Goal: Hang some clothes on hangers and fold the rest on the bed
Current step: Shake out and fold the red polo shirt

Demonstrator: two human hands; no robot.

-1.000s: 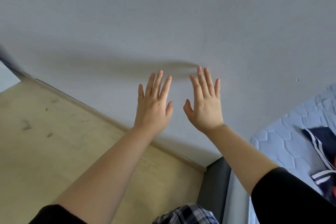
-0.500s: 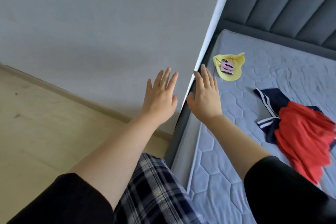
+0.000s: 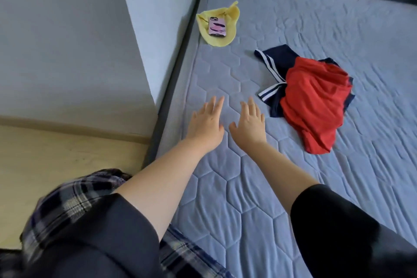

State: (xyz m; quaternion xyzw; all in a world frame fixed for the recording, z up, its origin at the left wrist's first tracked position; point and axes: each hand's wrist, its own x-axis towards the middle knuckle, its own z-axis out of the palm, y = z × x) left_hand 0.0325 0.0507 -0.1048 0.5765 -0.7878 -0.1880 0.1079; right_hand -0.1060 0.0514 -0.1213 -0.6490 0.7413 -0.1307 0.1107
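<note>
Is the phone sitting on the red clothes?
No, the phone lies on the yellow cloth, apart from the red garment.

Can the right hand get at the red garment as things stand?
Probably yes. The right hand is open and empty. The red garment lies uncovered on top of the navy garment, just to the hand's right, with nothing standing between them.

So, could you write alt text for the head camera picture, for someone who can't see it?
A person's left hand and right hand reach out flat and empty over a blue quilted bed. To the right a red garment lies on a navy striped garment; farther off, a phone rests on a yellow cloth.
</note>
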